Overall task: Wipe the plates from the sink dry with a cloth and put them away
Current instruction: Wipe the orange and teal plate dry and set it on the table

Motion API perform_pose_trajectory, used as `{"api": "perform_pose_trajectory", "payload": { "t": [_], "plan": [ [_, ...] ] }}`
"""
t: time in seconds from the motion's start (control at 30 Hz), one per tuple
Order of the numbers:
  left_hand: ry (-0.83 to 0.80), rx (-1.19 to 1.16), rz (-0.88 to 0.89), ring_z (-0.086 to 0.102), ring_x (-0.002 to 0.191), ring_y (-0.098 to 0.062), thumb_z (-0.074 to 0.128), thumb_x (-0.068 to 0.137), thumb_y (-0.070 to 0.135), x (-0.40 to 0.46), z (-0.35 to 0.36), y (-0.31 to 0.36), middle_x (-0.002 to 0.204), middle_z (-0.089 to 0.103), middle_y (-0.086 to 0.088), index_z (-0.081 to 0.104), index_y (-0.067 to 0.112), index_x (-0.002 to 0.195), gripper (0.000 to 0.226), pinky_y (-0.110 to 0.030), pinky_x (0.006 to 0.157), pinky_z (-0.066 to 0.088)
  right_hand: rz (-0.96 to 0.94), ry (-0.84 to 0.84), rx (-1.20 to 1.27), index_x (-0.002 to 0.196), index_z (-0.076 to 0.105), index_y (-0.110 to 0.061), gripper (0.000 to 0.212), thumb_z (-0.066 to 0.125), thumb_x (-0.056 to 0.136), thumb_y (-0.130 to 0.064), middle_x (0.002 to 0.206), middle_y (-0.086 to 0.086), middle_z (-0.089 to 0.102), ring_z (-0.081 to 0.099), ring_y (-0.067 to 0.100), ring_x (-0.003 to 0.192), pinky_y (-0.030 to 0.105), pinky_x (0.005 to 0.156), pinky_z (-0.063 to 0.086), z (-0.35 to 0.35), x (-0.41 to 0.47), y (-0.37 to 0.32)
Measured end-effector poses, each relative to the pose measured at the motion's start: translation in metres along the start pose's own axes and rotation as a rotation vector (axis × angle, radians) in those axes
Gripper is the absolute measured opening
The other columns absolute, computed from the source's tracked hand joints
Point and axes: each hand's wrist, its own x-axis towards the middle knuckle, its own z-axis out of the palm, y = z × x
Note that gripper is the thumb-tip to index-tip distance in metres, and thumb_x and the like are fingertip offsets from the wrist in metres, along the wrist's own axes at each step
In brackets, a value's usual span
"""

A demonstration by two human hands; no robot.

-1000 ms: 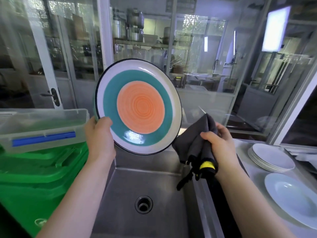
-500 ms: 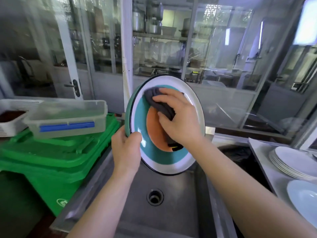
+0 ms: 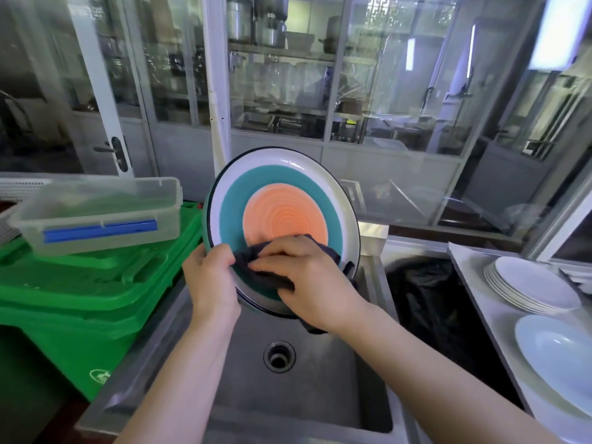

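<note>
A round plate (image 3: pixel 282 200) with an orange centre, a teal ring and a white rim stands upright above the steel sink (image 3: pixel 320 389). My left hand (image 3: pixel 209 280) grips its lower left edge. My right hand (image 3: pixel 307 280) presses a dark grey cloth (image 3: pixel 259 270) against the plate's lower face, with fingers curled over the cloth. The cloth hides the bottom part of the plate. A stack of white plates (image 3: pixel 528 285) and a single pale plate (image 3: pixel 560 357) lie on the counter at the right.
A green bin (image 3: pixel 80 293) stands left of the sink, with a clear plastic box (image 3: pixel 96 213) with a blue clip on its lid. A dark bag (image 3: pixel 426 299) fills the gap between sink and counter. Glass partitions rise behind the sink.
My right hand with the cloth has moved from the plate's upper middle down to its lower edge. One second ago the cloth was off the plate, held beside it.
</note>
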Motion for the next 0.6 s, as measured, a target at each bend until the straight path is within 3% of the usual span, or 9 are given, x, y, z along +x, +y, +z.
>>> {"api": "perform_pose_trajectory", "payload": {
  "t": [0.1, 0.2, 0.4, 0.5, 0.6],
  "plan": [
    [0.052, 0.006, -0.039, 0.019, 0.066, -0.034, 0.046, 0.049, 0.006, 0.009, 0.000, -0.003, 0.067, 0.025, -0.008, 0.016, 0.014, 0.070, 0.038, -0.041, 0.063, 0.013, 0.004, -0.101, -0.130, 0.097, 0.077, -0.013, 0.046, 0.061, 0.063, 0.013, 0.094, 0.006, 0.066, 0.056, 0.033, 0.084, 0.040, 0.071, 0.051, -0.002, -0.016, 0.002],
    [0.051, 0.014, -0.064, 0.023, 0.071, -0.031, 0.047, 0.050, 0.008, 0.015, 0.000, -0.006, 0.073, 0.027, -0.010, 0.014, 0.015, 0.074, 0.042, -0.036, 0.062, 0.017, 0.016, -0.146, -0.258, 0.091, 0.078, -0.016, 0.043, 0.067, 0.059, 0.011, 0.089, 0.005, 0.064, 0.056, 0.033, 0.079, 0.041, 0.060, 0.051, -0.007, -0.025, 0.008],
    [-0.070, 0.072, -0.075, 0.032, 0.052, -0.017, 0.046, 0.051, 0.009, 0.010, 0.000, -0.006, 0.048, 0.039, 0.003, 0.031, 0.024, 0.045, 0.022, -0.027, 0.056, 0.024, 0.070, -0.145, -0.393, 0.075, 0.076, -0.017, 0.034, 0.071, 0.051, 0.006, 0.081, 0.002, 0.064, 0.058, 0.031, 0.073, 0.040, 0.054, 0.049, -0.015, -0.042, 0.024],
    [-0.108, 0.114, -0.041, 0.036, 0.046, -0.015, 0.046, 0.052, 0.008, 0.008, -0.001, -0.004, 0.045, 0.042, 0.008, 0.036, 0.023, 0.042, 0.021, -0.023, 0.053, 0.027, 0.143, -0.150, -0.482, 0.070, 0.075, -0.016, 0.029, 0.072, 0.048, 0.003, 0.076, 0.002, 0.063, 0.060, 0.032, 0.071, 0.038, 0.053, 0.048, -0.022, -0.050, 0.037],
    [-0.113, 0.142, -0.025, 0.038, 0.042, -0.011, 0.046, 0.052, 0.008, 0.007, 0.000, -0.003, 0.043, 0.042, 0.010, 0.039, 0.023, 0.044, 0.019, -0.019, 0.050, 0.028, 0.255, -0.139, -0.548, 0.075, 0.076, -0.016, 0.022, 0.068, 0.059, -0.005, 0.079, 0.004, 0.064, 0.060, 0.033, 0.078, 0.040, 0.062, 0.049, -0.030, -0.051, 0.051]
  ]
}}
